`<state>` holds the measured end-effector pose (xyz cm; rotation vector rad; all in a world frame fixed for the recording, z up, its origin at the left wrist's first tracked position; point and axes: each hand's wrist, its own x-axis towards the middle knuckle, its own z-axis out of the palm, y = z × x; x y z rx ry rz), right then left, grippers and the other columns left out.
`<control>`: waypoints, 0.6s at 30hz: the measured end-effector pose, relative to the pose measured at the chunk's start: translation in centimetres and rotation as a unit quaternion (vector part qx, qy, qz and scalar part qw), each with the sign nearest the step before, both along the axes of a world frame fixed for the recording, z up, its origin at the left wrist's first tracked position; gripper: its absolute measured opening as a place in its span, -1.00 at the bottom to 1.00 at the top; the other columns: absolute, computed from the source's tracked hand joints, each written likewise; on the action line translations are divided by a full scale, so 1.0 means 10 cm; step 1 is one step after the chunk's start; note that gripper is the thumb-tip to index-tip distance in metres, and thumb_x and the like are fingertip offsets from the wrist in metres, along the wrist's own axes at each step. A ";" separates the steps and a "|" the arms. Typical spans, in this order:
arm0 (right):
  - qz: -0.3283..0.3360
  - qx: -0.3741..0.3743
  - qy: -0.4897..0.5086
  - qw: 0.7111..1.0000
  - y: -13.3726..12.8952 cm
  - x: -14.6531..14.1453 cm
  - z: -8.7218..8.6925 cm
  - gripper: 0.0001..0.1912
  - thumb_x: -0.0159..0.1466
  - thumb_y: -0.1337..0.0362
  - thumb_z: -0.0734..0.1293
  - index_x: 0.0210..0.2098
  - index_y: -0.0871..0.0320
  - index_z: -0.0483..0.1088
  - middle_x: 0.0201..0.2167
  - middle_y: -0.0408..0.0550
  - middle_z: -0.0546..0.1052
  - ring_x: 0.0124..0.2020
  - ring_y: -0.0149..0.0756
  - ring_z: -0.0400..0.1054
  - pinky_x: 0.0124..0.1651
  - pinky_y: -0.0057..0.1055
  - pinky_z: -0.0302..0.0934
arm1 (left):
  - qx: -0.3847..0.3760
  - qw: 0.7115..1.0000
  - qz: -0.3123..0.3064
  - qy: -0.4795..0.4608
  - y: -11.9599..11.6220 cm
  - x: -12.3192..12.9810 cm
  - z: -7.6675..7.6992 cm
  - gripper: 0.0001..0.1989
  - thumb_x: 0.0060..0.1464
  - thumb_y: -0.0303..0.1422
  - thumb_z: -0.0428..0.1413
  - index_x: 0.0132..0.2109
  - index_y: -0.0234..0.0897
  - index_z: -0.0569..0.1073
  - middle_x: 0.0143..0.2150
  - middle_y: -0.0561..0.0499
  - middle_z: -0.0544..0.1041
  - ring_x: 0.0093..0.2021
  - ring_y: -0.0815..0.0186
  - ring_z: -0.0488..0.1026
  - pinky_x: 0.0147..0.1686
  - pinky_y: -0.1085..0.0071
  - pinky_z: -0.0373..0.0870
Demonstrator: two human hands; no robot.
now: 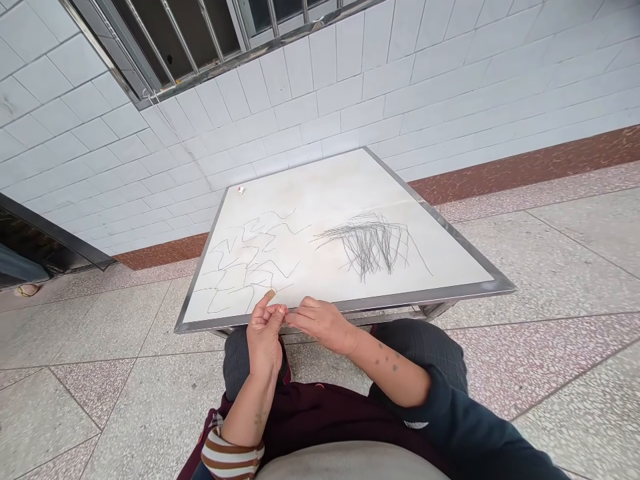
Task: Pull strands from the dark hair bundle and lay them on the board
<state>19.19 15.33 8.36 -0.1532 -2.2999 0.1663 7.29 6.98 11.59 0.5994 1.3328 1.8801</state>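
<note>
My left hand (pixel 266 330) and my right hand (pixel 323 325) meet just over the near edge of the table, fingertips almost touching. Thumb and fingers are pinched together on each. Whatever lies between them is too thin and small to make out. A tan wrap (pixel 270 295) covers one fingertip of my left hand. Beyond the left hand, several bent thin dark wires (pixel 246 265) lie spread out in zigzag shapes. To the right, a loose, tangled pile of straighter dark wires (pixel 370 243) rests on the white tabletop.
The white table (pixel 320 180) has a grey metal rim and stands against a tiled wall (pixel 300 107). A small white and red object (pixel 241 191) sits at its far left corner. Above is a barred window (pixel 200 33). Part of another person's foot (pixel 27 290) shows at far left.
</note>
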 end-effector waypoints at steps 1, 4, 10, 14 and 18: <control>-0.002 0.000 0.005 1.000 -0.01 0.00 0.00 -0.83 0.32 0.41 0.18 -0.13 0.16 0.36 -0.46 -0.12 0.41 -0.40 -0.37 0.13 -0.36 -0.44 0.10 | 0.002 1.000 0.000 -0.006 0.00 0.00 0.02 -0.52 -0.14 -0.44 0.28 0.00 -0.24 0.44 -0.42 0.11 0.48 -0.36 0.44 0.43 -0.24 0.49 0.31; 0.005 0.009 0.026 1.000 -0.02 0.01 0.01 -0.76 0.30 0.44 0.20 -0.06 0.15 0.34 -0.38 -0.10 0.47 -0.39 -0.37 0.15 -0.35 -0.44 0.13 | 0.006 0.999 -0.007 -0.037 0.01 0.01 0.06 -0.51 -0.15 -0.46 0.29 0.00 -0.24 0.43 -0.42 0.11 0.49 -0.36 0.46 0.43 -0.27 0.52 0.30; 0.051 -0.014 0.077 0.996 -0.03 -0.01 0.00 -0.77 0.29 0.45 0.22 -0.09 0.14 0.36 -0.26 -0.07 0.53 -0.34 -0.38 0.26 -0.32 -0.43 0.23 | 0.009 0.997 -0.035 -0.074 0.02 -0.04 0.10 -0.48 -0.20 -0.50 0.31 -0.02 -0.26 0.43 -0.42 0.11 0.49 -0.39 0.47 0.43 -0.28 0.51 0.31; 0.060 -0.059 0.100 0.991 -0.03 -0.02 -0.02 -0.74 0.27 0.43 0.25 -0.05 0.11 0.34 -0.23 -0.07 0.54 -0.30 -0.37 0.29 -0.29 -0.43 0.28 | 0.001 0.997 -0.050 -0.061 0.02 -0.05 0.11 -0.49 -0.18 -0.47 0.30 -0.01 -0.25 0.43 -0.41 0.11 0.49 -0.39 0.46 0.43 -0.33 0.53 0.31; 0.072 -0.087 0.116 0.987 -0.03 -0.03 -0.06 -0.74 0.28 0.42 0.25 -0.05 0.11 0.35 -0.22 -0.04 0.54 -0.26 -0.35 0.33 -0.26 -0.39 0.32 | 0.003 0.996 -0.069 -0.056 0.03 -0.03 0.10 -0.49 -0.16 -0.46 0.30 0.01 -0.24 0.41 -0.40 0.10 0.49 -0.41 0.47 0.42 -0.35 0.53 0.31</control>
